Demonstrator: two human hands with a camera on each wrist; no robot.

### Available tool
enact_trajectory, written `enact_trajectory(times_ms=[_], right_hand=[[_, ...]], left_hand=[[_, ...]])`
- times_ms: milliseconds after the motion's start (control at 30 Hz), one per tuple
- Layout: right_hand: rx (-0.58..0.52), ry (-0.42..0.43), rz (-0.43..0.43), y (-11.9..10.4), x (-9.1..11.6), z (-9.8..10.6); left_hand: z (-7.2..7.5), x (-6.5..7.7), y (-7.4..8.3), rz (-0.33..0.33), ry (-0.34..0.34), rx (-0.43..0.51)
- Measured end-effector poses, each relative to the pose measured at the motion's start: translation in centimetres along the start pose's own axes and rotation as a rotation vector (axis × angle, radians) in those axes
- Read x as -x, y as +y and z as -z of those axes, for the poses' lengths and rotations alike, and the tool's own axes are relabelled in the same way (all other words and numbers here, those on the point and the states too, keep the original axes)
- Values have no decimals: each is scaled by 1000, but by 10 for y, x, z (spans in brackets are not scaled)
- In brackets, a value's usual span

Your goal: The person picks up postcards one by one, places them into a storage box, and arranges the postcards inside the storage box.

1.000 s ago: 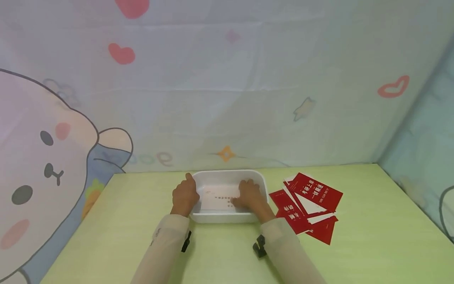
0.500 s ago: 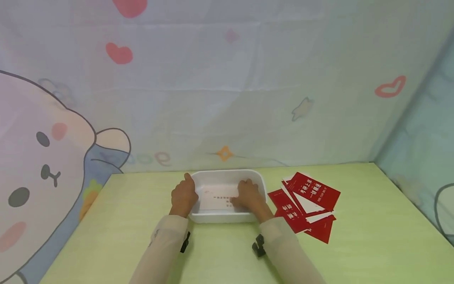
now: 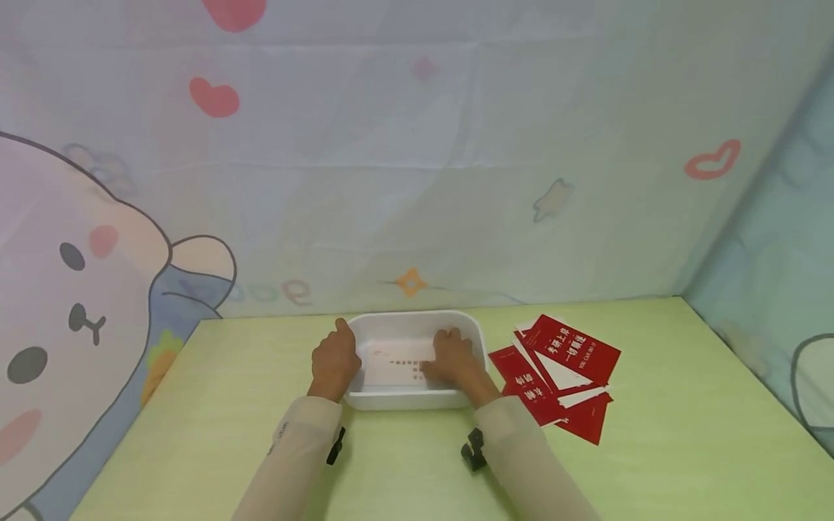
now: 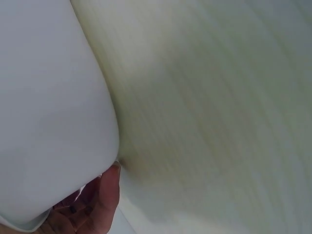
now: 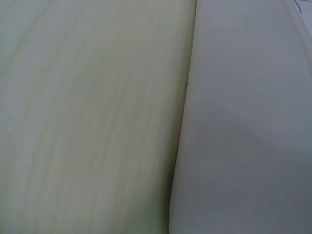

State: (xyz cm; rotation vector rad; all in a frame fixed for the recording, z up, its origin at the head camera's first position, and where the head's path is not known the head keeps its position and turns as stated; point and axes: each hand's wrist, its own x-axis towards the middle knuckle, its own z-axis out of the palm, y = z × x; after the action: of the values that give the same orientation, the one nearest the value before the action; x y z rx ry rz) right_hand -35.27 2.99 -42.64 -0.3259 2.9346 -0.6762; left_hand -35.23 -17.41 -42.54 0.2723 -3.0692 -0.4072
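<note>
A white plastic basin with rounded corners sits near the table's back edge in the head view. Inside it lies a white card with small print. My left hand grips the basin's left side; in the left wrist view its fingers curl against the outside wall. My right hand reaches into the right part of the basin, thumb over the card's printed corner. I cannot tell whether its fingers pinch the card. The right wrist view shows only the basin's outer wall, with the hand hidden.
Right of the basin, red and white cards lie fanned in a loose pile on the pale green table. A printed cloth backdrop hangs behind the table. A dark looped cable shows at the far right.
The head view has drifted slightly, so everything appears a little further left. Both hands keep their places at the basin.
</note>
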Motion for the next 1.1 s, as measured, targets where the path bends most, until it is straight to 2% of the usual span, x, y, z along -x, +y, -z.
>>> enact_trajectory(times_ms=[200,400,667,900,1100], right_hand=[[21,8,6,1,-1,4],[21,20,29,3,3,4],[-25,13,16,0,4,6],[-38,-16,11,3,3,9],[-57,1,11,3,2,9]], left_hand=[[2,0,1,-14,4,-12],[-3,3,2,-16,30,-4],[-3,0,-3,-42,78,-5],[-2,-1,-3,-23,24,-8],[-2,0,-2,-28,46,-41]])
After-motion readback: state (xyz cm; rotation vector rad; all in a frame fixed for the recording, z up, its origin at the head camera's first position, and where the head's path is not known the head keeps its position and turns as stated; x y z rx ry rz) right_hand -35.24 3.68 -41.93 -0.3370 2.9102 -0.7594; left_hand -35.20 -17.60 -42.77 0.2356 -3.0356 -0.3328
